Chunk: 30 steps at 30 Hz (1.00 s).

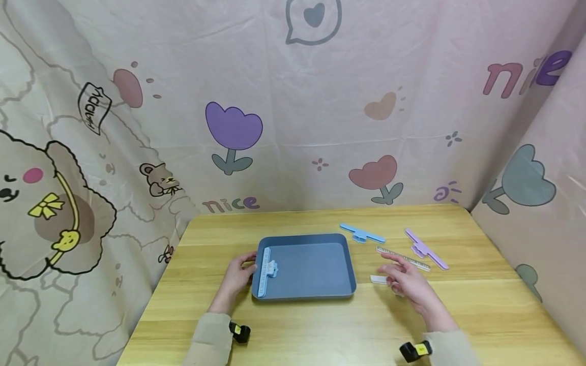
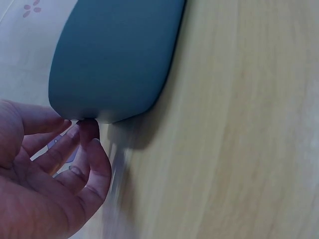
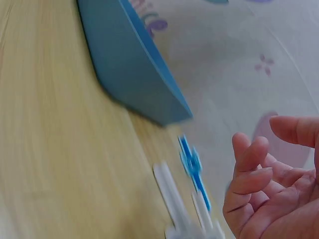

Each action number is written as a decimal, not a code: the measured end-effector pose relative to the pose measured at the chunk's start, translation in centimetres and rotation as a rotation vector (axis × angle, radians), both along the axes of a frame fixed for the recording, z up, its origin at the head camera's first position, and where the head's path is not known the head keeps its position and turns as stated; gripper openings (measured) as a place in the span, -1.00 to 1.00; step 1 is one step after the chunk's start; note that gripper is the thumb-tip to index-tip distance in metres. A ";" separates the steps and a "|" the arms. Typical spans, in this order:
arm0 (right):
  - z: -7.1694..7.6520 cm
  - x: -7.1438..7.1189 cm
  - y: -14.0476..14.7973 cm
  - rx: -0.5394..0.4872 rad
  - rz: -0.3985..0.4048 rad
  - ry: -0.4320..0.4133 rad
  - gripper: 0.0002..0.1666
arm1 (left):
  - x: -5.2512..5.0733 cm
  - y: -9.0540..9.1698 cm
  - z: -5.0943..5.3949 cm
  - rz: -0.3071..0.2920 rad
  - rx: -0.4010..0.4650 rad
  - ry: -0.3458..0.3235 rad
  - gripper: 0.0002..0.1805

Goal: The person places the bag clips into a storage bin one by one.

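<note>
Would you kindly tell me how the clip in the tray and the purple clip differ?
The tray's clip is light blue, the other clip purple. The blue one lies inside the tray along its left wall; the purple one lies on the table. The blue one runs nearly front to back, the purple one slantwise. Both have a long, straight bar.

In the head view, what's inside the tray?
One light blue clip sits along the left end of the tray, its tab toward the middle. The clip covers whatever is directly beneath it, so that strip cannot be seen.
</note>
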State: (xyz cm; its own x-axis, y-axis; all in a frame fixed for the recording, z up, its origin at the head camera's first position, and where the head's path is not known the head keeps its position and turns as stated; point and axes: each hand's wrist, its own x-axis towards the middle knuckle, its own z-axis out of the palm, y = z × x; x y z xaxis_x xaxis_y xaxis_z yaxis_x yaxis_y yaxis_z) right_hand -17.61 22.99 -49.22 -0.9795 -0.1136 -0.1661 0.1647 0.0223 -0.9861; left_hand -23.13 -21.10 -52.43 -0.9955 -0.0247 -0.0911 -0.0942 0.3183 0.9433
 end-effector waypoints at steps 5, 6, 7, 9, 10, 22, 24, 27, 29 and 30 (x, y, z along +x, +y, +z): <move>-0.5 1.1 2.8 0.019 -0.044 0.013 -0.33 | 0.0 0.0 0.0 0.001 -0.002 0.004 -0.53; -0.7 1.3 3.2 0.014 -0.053 0.010 -0.34 | 0.0 0.0 -0.1 0.002 -0.001 0.004 -0.53; -0.8 1.4 3.6 0.008 -0.065 0.006 -0.35 | 0.0 0.0 -0.1 0.002 -0.001 0.005 -0.53; -1.1 1.8 4.3 -0.007 -0.092 -0.004 -0.38 | 0.0 0.0 -0.1 0.001 -0.002 0.005 -0.53; -1.3 2.0 4.6 -0.012 -0.105 -0.010 -0.39 | 0.0 0.0 -0.1 0.000 -0.002 0.004 -0.53; -2.7 3.7 6.1 0.125 -0.148 -0.137 -0.28 | -0.1 -0.1 -0.2 -0.004 -0.027 0.019 -0.53; -2.8 3.7 6.0 0.124 -0.144 -0.154 -0.29 | -0.1 -0.1 -0.3 -0.005 -0.027 0.019 -0.53; -2.9 3.6 5.7 0.120 -0.142 -0.168 -0.31 | -0.1 -0.1 -0.3 -0.008 -0.028 0.021 -0.53; -2.9 3.5 5.5 0.121 -0.147 -0.170 -0.33 | -0.1 -0.1 -0.2 -0.009 -0.028 0.024 -0.53; -2.9 3.4 5.4 0.119 -0.151 -0.172 -0.33 | -0.1 -0.1 -0.2 -0.010 -0.029 0.025 -0.53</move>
